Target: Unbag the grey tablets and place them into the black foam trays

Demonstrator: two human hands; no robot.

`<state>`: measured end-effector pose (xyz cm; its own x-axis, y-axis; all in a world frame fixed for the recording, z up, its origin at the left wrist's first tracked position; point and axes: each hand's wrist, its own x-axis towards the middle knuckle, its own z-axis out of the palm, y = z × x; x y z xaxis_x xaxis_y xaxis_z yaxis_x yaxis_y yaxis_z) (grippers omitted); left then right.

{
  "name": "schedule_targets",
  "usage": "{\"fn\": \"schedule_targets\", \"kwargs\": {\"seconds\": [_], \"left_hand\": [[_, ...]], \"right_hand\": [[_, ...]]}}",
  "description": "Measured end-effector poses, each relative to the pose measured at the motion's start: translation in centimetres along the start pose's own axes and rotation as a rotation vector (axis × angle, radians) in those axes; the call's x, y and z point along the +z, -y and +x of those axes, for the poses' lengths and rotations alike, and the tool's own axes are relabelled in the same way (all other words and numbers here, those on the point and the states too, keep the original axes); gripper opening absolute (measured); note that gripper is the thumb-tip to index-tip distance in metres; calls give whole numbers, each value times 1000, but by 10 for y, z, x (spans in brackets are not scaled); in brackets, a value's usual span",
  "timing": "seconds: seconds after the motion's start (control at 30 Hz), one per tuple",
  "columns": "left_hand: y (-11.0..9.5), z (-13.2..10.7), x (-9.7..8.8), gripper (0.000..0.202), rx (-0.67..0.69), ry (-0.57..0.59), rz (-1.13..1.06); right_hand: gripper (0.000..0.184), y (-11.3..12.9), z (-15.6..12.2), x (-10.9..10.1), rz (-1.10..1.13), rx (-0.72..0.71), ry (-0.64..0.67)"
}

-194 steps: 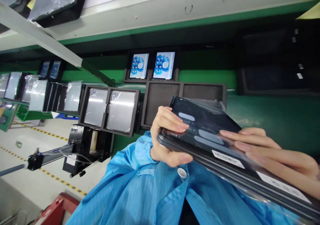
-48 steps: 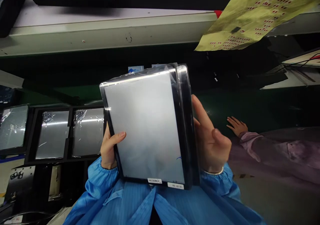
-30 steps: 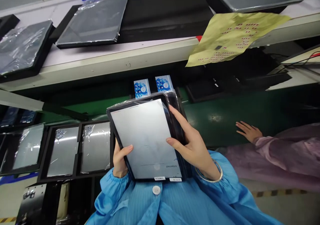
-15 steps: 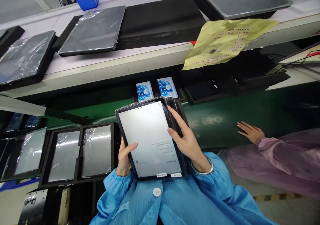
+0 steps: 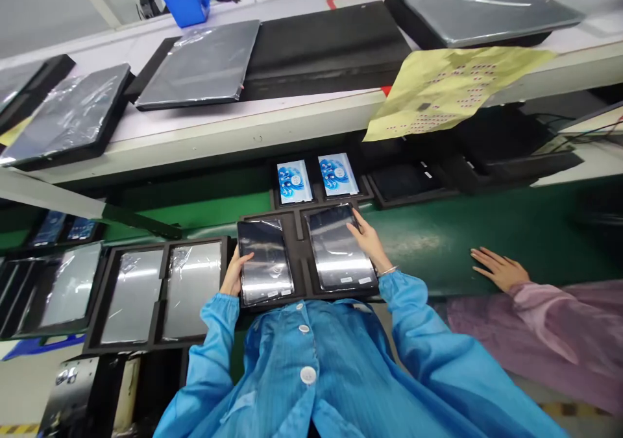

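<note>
A black foam tray [image 5: 300, 246] lies on the green conveyor belt [image 5: 487, 217] just in front of me, with a dark-screened tablet in each of its two pockets. My left hand [image 5: 234, 274] grips the left edge of the left tablet [image 5: 267, 261], thumb on its face and fingers hidden beneath. My right hand [image 5: 368, 240] rests with fingers stretched along the upper right edge of the right tablet [image 5: 337, 248]. Both tablets are wrapped in clear film.
Behind is a tray with two lit tablets [image 5: 316, 178]. A tray of film-wrapped units [image 5: 160, 292] sits to the left. A co-worker's hand [image 5: 497, 269] rests on the belt at right. The shelf above carries wrapped devices [image 5: 204, 65], a yellow sheet [image 5: 448, 84] and a blue bin [image 5: 187, 0].
The two stacked tablets I held up against my chest now lie side by side in the tray. Both hands have moved forward and down with them.
</note>
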<state>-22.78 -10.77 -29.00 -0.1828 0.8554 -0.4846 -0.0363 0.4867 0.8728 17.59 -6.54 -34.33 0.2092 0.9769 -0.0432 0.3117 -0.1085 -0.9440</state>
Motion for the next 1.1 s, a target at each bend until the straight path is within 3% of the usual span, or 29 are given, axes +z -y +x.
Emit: {"fn": "schedule_targets", "kwargs": {"seconds": [0.1,0.23,0.33,0.4,0.5,0.63,0.77,0.87,0.97,1.1], "left_hand": [[23,16,9,73,88,-30,174],[40,18,20,77,289,-88,463],[47,4,17,68,394,-132,675],[50,-8,9,61,412,-218,797],[55,-21,-3,54,356,-319,947],[59,-23,-4,44,187,-339,1075],[51,-25,-1,40,50,-315,1092],[35,-35,4,37,45,-265,1049],[16,-44,25,30,127,-165,970],[1,-49,87,32,240,52,838]], "right_hand": [[47,-21,5,11,-89,12,-3],[47,-18,-4,23,-201,-84,2],[45,-12,-15,12,-278,-156,-29],[51,-19,-24,-3,-328,-117,-101],[60,-47,-42,-20,-379,49,-161],[39,-83,-68,-19,-394,218,-60],[35,-96,-84,-17,-411,266,-42],[36,-104,-89,-31,-430,318,-58],[34,-118,-91,-59,-467,414,-95],[33,-137,-79,-118,-532,553,-189]]}}
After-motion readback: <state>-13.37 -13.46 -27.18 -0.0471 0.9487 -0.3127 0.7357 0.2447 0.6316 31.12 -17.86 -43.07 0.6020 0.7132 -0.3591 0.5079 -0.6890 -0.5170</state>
